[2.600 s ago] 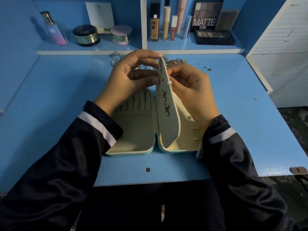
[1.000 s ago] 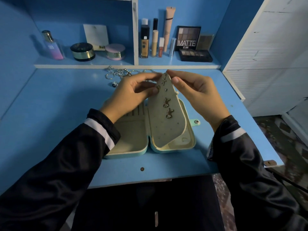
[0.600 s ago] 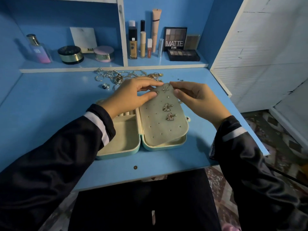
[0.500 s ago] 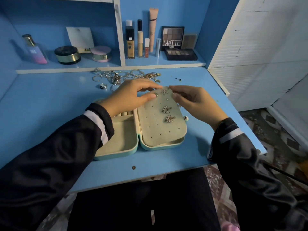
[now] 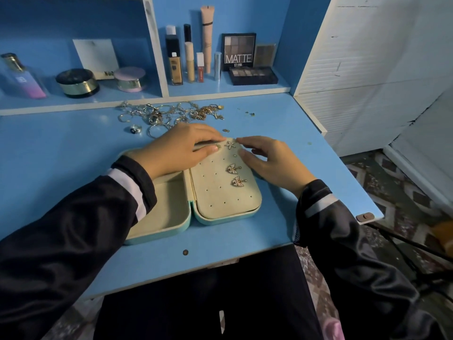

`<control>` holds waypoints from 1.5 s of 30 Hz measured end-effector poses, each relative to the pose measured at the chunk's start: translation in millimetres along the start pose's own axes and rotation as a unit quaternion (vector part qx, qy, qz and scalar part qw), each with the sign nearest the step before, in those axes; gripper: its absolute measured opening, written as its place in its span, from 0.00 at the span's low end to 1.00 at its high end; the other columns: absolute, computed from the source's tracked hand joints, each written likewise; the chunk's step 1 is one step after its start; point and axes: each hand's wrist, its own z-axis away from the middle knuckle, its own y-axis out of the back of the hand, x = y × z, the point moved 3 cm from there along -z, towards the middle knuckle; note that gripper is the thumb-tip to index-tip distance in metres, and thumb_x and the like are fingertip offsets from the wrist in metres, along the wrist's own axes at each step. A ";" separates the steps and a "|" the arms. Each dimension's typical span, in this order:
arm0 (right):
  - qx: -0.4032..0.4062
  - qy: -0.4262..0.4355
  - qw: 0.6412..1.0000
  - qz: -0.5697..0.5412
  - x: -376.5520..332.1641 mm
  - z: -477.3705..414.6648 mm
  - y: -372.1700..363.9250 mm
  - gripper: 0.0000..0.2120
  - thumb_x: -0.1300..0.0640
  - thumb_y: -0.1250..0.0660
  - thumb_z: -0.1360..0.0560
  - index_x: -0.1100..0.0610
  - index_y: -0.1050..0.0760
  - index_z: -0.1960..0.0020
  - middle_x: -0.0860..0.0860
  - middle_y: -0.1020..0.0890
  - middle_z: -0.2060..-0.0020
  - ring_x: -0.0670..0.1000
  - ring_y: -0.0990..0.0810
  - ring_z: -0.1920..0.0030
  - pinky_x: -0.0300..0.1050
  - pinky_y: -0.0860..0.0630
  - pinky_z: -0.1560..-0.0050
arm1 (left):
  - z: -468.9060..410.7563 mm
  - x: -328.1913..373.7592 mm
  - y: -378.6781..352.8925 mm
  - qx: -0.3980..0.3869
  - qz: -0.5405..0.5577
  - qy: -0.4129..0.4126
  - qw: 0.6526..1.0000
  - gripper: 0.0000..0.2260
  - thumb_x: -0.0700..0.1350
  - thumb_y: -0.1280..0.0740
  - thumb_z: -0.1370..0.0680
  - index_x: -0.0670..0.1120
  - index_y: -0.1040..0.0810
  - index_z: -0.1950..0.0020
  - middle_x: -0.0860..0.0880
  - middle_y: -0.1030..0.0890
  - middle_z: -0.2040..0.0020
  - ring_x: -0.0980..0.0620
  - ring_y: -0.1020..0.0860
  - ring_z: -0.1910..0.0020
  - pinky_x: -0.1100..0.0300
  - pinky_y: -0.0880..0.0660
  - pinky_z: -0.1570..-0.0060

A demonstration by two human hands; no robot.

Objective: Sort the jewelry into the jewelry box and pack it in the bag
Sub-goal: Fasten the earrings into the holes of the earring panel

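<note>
Open teal jewelry box, earring panel flat, loose jewelry behind

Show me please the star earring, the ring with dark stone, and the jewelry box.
star earring [image 5: 230,144]: head view, on the middle of the star.
ring with dark stone [image 5: 134,129]: head view, on its dark stone.
jewelry box [image 5: 157,236]: head view, on the teal front wall of its left half.

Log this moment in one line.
box: open | panel: flat, earrings pinned | left hand, right hand: touching panel top | loose jewelry: behind box
</note>
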 end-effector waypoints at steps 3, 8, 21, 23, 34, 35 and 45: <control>0.005 0.008 1.000 0.014 1.5 -0.8 -0.9 0.16 0.56 0.36 0.20 0.57 0.24 0.34 0.51 0.19 0.42 0.49 0.22 0.42 0.46 0.26 0.38 | -1.5 0.3 -1.0 -0.011 -0.015 -0.010 1.000 0.13 0.43 0.33 0.20 0.47 0.20 0.35 0.51 0.20 0.38 0.55 0.24 0.39 0.77 0.40 0.39; 0.007 0.027 0.999 0.023 3.6 -5.9 -0.3 0.14 0.57 0.35 0.21 0.58 0.22 0.37 0.52 0.18 0.46 0.49 0.21 0.45 0.43 0.25 0.41 | -12.3 1.4 8.0 -0.056 -0.005 0.018 0.998 0.13 0.47 0.32 0.21 0.50 0.19 0.37 0.56 0.20 0.39 0.61 0.24 0.40 0.81 0.41 0.41; 0.104 -0.030 0.993 0.040 46.0 -63.8 26.5 0.08 0.59 0.34 0.23 0.60 0.19 0.47 0.50 0.18 0.56 0.47 0.22 0.57 0.27 0.29 0.54 | -75.5 -37.6 23.2 -0.089 0.110 0.076 0.987 0.05 0.48 0.29 0.24 0.54 0.15 0.49 0.59 0.15 0.52 0.60 0.18 0.49 0.60 0.23 0.41; 0.119 -0.038 0.991 0.043 53.5 -74.9 29.7 0.08 0.59 0.33 0.23 0.60 0.19 0.47 0.52 0.17 0.55 0.48 0.22 0.57 0.25 0.30 0.55 | -85.8 -50.1 19.5 -0.030 0.100 0.080 0.991 0.04 0.47 0.29 0.23 0.54 0.16 0.50 0.60 0.16 0.53 0.63 0.19 0.52 0.61 0.24 0.42; 0.135 -0.057 0.988 0.043 79.4 -112.1 36.5 0.05 0.61 0.33 0.24 0.58 0.18 0.51 0.49 0.19 0.57 0.47 0.25 0.59 0.24 0.32 0.59 | -127.4 -83.9 11.0 0.059 -0.021 0.048 0.997 0.10 0.46 0.30 0.22 0.48 0.18 0.42 0.51 0.20 0.48 0.53 0.23 0.49 0.63 0.31 0.47; 0.131 -0.052 0.989 0.041 79.7 -113.6 36.6 0.05 0.61 0.33 0.24 0.58 0.18 0.51 0.49 0.19 0.58 0.46 0.25 0.59 0.24 0.32 0.59 | -128.3 -84.7 9.4 0.056 -0.024 0.041 0.997 0.10 0.46 0.30 0.22 0.47 0.17 0.42 0.51 0.20 0.49 0.53 0.23 0.50 0.63 0.31 0.47; 0.112 -0.024 0.992 0.043 73.2 -126.7 29.5 0.03 0.59 0.30 0.26 0.57 0.18 0.54 0.49 0.21 0.61 0.41 0.27 0.64 0.26 0.32 0.60 | -132.4 -89.1 2.2 0.064 -0.032 0.018 0.997 0.07 0.44 0.29 0.23 0.46 0.16 0.46 0.48 0.19 0.51 0.51 0.23 0.51 0.60 0.29 0.50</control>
